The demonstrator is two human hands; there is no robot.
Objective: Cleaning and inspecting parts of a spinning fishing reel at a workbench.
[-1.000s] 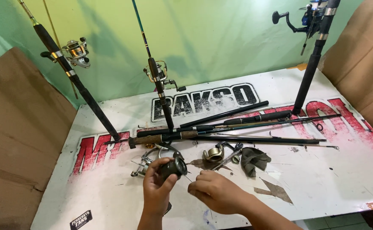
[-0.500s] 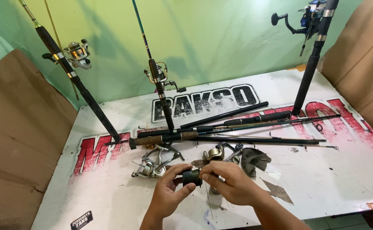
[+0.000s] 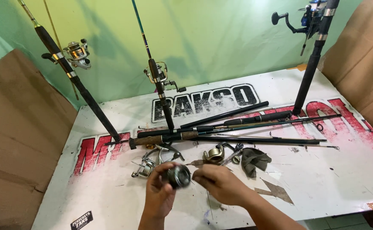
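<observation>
Both hands [image 3: 195,189] now lifted the dark spool [image 3: 178,176] slightly leftward.

Three upright fishing rods [image 3: 161,91], a grey cloth [image 3: 254,160], cardboard panels [image 3: 16,140].

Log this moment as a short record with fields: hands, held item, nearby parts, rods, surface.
left hand: left hand grips the dark round reel part
right hand: right hand touches the same part from the right
nearby parts: silver reel body, gold reel piece, grey cloth
rods: three leaning rods with reels against the green wall; loose rod sections lying flat
surface: white printed board
</observation>
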